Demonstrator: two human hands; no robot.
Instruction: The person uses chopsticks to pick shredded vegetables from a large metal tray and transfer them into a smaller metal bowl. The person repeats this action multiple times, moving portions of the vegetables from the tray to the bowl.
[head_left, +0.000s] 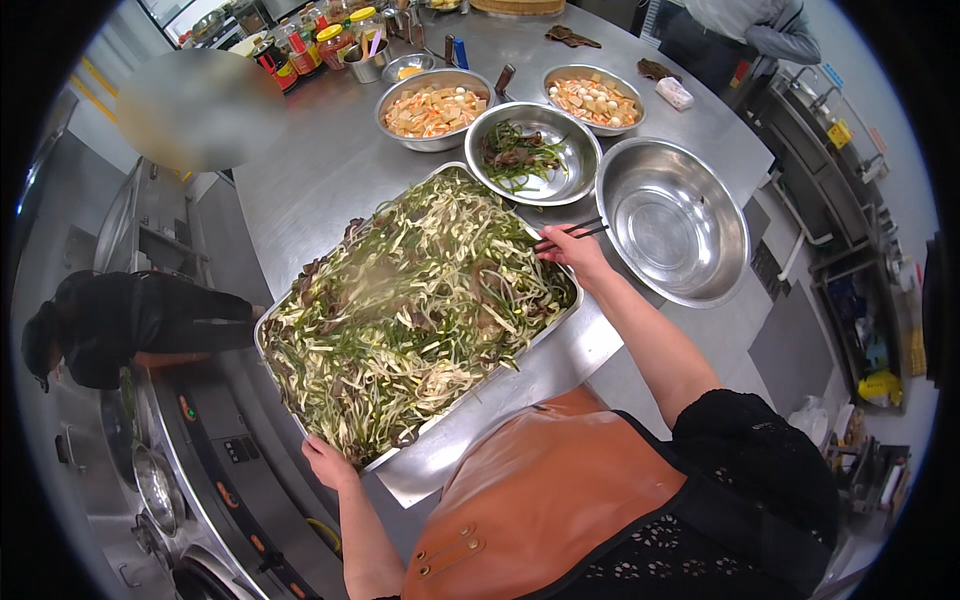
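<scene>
A large rectangular metal tray, heaped with shredded vegetables, lies on the steel table before me. At its near left corner, my left hand grips the rim, with the fingers partly hidden under it. My right hand holds a pair of dark chopsticks beside the tray's right edge; whether it also touches the rim I cannot tell. Beyond that hand are an empty steel basin and a steel bowl with some greens and dark pieces in it.
Two steel bowls of cubed food stand farther back, near jars and a cup of utensils. One person bends over the cooking range at left; another person stands at the back right. Sinks line the right wall.
</scene>
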